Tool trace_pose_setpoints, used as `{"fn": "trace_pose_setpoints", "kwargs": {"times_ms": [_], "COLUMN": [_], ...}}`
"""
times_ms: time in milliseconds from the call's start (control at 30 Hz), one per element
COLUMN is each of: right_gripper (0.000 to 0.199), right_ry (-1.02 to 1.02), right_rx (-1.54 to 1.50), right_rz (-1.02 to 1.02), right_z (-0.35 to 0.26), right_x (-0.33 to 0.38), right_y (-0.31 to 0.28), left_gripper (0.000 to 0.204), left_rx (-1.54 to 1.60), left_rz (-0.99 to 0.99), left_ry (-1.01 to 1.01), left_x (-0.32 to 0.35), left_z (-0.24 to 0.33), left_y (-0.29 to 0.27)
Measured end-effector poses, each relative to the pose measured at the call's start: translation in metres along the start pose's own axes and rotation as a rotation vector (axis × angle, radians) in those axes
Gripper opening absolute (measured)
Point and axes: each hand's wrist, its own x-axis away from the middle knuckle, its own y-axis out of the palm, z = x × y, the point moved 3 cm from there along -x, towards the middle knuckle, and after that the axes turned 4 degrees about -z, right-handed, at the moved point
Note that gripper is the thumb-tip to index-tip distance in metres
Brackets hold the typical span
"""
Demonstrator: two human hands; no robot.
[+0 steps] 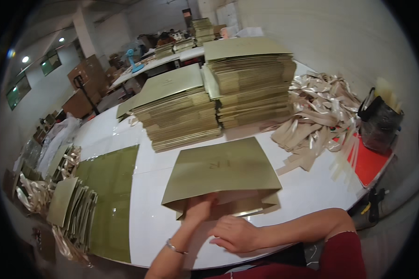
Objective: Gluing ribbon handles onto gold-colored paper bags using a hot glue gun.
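Note:
A gold-green paper bag (221,167) lies on the white table in front of me, its mouth toward me and spread apart. My left hand (200,208) reaches into that mouth; its fingers are mostly hidden inside the bag, so I cannot see whether they hold anything. Just outside the mouth is my right hand (237,234), its fingers curled together. What they hold, if anything, is hidden.
Behind the bag stand two tall stacks of flat bags (179,111) (251,83). To the right are a heap of beige ribbons (319,116), a black holder (381,125) with pale sticks, and a red sheet (370,162). Bags with ribbons (74,209) sit beside a green board (109,204) at left.

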Motion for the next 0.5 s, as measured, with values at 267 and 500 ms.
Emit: {"fn": "trace_pose_setpoints", "kwargs": {"times_ms": [267, 500], "right_gripper": [0.040, 0.046], "right_ry": [0.964, 0.471], "right_rx": [-0.170, 0.558], "right_rz": [-0.239, -0.332], "right_z": [0.113, 0.012], "right_x": [0.064, 0.103], "right_y": [-0.065, -0.041], "left_gripper": [0.050, 0.040], "left_rx": [-0.416, -1.402], "left_rz": [-0.232, -0.416], "left_ry": [0.001, 0.207], "left_x": [0.033, 0.156], "left_z": [0.054, 0.087], "left_y": [-0.080, -0.067]}}
